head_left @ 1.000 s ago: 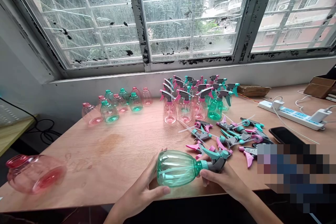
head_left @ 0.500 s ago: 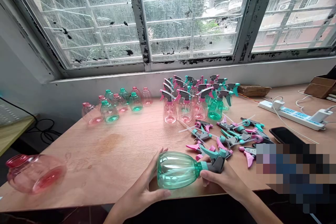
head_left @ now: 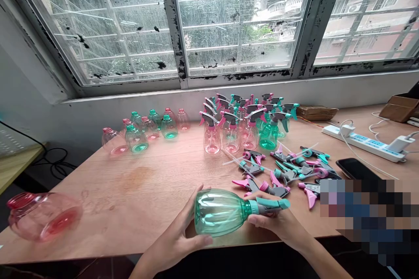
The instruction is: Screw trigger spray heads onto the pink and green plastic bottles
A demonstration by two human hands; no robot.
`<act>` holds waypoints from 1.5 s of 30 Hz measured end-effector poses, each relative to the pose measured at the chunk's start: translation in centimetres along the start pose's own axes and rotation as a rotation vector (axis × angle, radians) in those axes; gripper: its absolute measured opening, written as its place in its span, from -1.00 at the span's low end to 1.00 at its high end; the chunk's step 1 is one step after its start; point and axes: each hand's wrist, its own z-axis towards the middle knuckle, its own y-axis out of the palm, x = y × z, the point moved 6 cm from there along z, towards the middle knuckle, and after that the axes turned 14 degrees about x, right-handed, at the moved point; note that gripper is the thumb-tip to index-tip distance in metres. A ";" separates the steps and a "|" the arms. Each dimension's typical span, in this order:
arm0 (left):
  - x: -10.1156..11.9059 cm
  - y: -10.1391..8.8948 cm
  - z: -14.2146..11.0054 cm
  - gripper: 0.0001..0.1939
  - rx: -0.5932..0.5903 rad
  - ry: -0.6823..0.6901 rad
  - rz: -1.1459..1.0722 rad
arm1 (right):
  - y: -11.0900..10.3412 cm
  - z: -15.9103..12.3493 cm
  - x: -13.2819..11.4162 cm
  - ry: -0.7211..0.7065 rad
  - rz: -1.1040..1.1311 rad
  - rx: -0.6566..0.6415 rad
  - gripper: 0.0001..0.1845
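A clear green spray bottle (head_left: 220,212) lies sideways in the air above the table's front edge, its base to the left. My left hand (head_left: 185,229) grips it round the base end, thumb below and fingers behind. At the neck, my right hand (head_left: 273,222) is closed on the collar of the grey and teal spray head (head_left: 270,205), which sits on the bottle's mouth. Part of the right fingers is hidden behind the neck. Just beyond the hands lies a pile of loose pink, teal and grey spray heads (head_left: 288,168) with white tubes.
Spray bottles with heads (head_left: 231,137) stand grouped at the back. Several open pink and green bottles (head_left: 137,143) stand back left; one pink bottle (head_left: 46,218) lies front left. A power strip (head_left: 363,141), a phone (head_left: 356,168) and a brown box (head_left: 399,107) are on the right.
The spray head has turned on the bottle's neck, its teal trigger now facing me more. My right hand has rotated with it; my left hand has hardly moved.
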 end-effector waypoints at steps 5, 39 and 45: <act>0.3 0.2 -0.1 -0.03 0.025 -0.006 0.042 | -0.1 0.0 1.1 0.034 0.049 -0.002 -0.66; 1.0 0.3 0.2 0.01 0.019 -0.012 -0.040 | 0.6 -0.5 -0.9 -0.028 -0.087 -0.079 -0.73; 0.7 0.4 0.3 -0.02 0.039 -0.003 -0.019 | 0.5 -0.5 -1.6 -0.101 -0.079 -0.083 -0.72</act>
